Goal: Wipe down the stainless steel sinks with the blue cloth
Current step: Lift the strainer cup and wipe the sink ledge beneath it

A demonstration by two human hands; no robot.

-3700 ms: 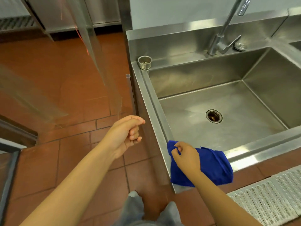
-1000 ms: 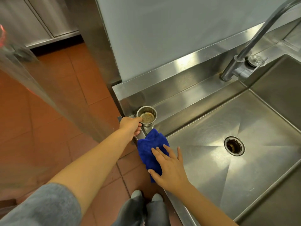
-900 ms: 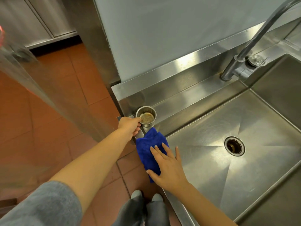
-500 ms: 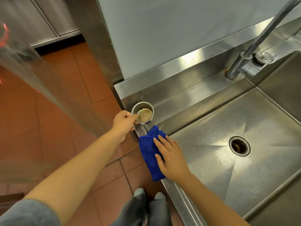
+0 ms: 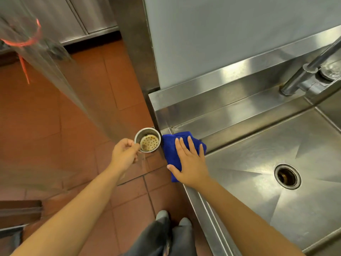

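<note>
Sink [image 5: 249, 163] fills the lower right of your frame: a shiny stainless steel basin with a raised back ledge. Red-brown floor tiles [image 5: 55, 117] take up the left half. In the upper right a pale wall panel [image 5: 221, 34] rises from the ledge. A clear plastic strip [image 5: 46, 71] hangs slantwise across the upper left, blurred, with a red mark near its top. At the right edge the faucet [image 5: 302, 76] stands on the back ledge, its spout running out of view.

Your right hand [image 5: 190, 163] lies flat near the centre, fingers straight and slightly spread, pressing on the blue cloth [image 5: 168, 145]. The cloth sits on the sink's upper left corner, covering the left rim where it meets the back ledge, and part of it hangs over the rim's outer side.

Just left of it, your left hand [image 5: 125, 154] pinches the rim of a small steel strainer cup [image 5: 148, 142] and holds it upright over the floor tiles, right beside the sink's corner. It is not clear whether cup and cloth touch. The cup's perforated bottom shows brown stains.

The round drain [image 5: 287, 176] sits in the basin floor toward the right, well apart from the cloth. Your shoe tips [image 5: 162, 215] show at the bottom centre.
</note>
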